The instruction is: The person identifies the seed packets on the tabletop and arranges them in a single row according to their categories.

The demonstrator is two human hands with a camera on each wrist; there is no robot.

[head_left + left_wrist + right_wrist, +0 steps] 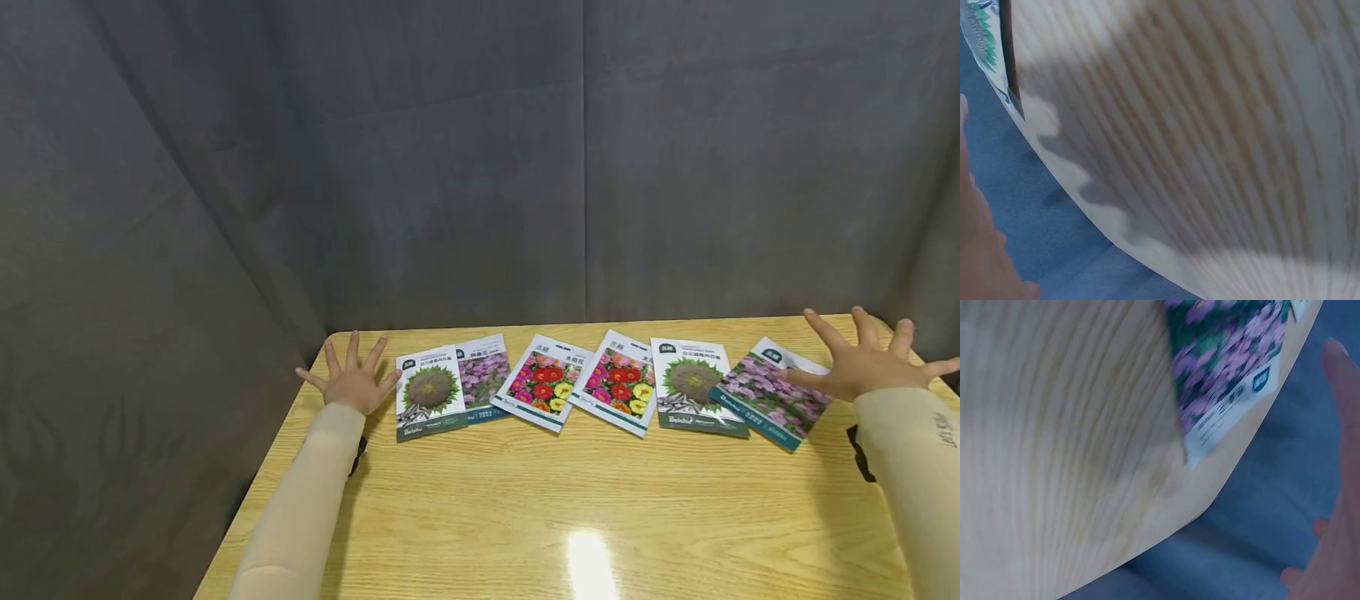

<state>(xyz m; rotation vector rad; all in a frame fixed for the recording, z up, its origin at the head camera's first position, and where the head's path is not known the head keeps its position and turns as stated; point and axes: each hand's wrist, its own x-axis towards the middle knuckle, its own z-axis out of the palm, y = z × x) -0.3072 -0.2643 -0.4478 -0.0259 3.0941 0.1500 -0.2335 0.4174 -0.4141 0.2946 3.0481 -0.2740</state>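
Several seed packets lie in a row along the back of the wooden table. At the left end, a white sunflower seed packet (pixel 431 393) overlaps a purple-flower packet (pixel 483 375). Two packets with red and yellow blooms, one (pixel 543 383) left of the other (pixel 617 383), lie in the middle. Further right, another sunflower packet (pixel 697 385) is partly under a tilted purple-flower packet (pixel 776 393). My left hand (pixel 352 383), fingers spread, is beside the leftmost packet. My right hand (pixel 870 362), fingers also spread, is over the right end, its thumb overlapping the tilted packet in the head view.
The wooden table (pixel 480 508) has rounded back corners, and light glares off its front part. A dark grey curtain (pixel 450 167) hangs behind it and on the left. Dark straps (pixel 860 454) show at both wrists, below light sleeves (pixel 300 500).
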